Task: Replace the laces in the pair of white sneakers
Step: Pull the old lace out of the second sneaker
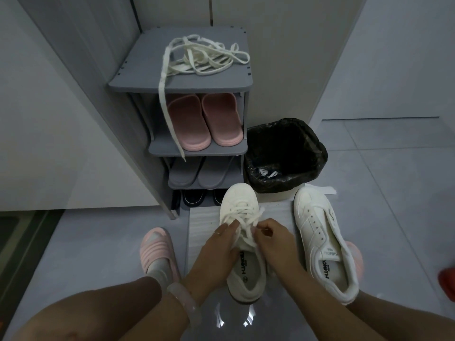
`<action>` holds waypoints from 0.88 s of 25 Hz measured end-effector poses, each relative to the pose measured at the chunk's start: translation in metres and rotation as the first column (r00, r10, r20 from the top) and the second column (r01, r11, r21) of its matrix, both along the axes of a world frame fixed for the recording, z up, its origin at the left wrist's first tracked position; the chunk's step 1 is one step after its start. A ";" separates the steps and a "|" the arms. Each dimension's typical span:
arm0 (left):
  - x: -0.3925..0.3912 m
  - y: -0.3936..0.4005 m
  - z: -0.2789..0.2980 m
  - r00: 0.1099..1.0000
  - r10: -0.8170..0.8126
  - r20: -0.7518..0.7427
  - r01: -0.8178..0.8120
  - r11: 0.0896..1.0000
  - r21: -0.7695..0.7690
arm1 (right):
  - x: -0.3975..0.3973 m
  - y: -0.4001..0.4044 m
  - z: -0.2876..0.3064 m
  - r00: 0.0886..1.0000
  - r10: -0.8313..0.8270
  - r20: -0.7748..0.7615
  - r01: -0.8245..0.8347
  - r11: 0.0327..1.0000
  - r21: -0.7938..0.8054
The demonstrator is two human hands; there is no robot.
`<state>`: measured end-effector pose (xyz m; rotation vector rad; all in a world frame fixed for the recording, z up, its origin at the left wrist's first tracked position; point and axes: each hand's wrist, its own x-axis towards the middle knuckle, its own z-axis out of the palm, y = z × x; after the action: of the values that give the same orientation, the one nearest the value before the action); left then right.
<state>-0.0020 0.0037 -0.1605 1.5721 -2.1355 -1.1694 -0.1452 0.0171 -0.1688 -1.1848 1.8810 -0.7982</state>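
A white sneaker [240, 200] stands on a pale mat [202, 225] in front of me, toe pointing away, with a white lace [242, 212] threaded through it. My left hand [218, 244] and my right hand [272, 238] meet over its tongue, each pinching a strand of that lace. The second white sneaker [320, 232] lies to the right with bare eyelets and no lace. A tangle of loose white laces [204, 57] rests on top of the grey shoe rack [236, 82], one end hanging down over the front.
The rack holds pink slippers [204, 121], grey slippers [197, 173] and dark shoes at the bottom. A bin with a black bag [285, 156] stands right of it. My foot in a pink slide [157, 252] is at the left. A red object [446, 281] lies at the right edge.
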 end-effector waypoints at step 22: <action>0.008 -0.016 0.012 0.998 -0.036 0.046 0.035 0.999 0.021 | -0.052 -0.037 0.066 0.860 -0.459 0.221 0.508 0.736 -0.447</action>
<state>0.0057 -0.0127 -0.1481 1.5908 -2.1963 -1.1804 -0.1977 -0.0202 -0.1027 -0.9040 1.9911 -1.6833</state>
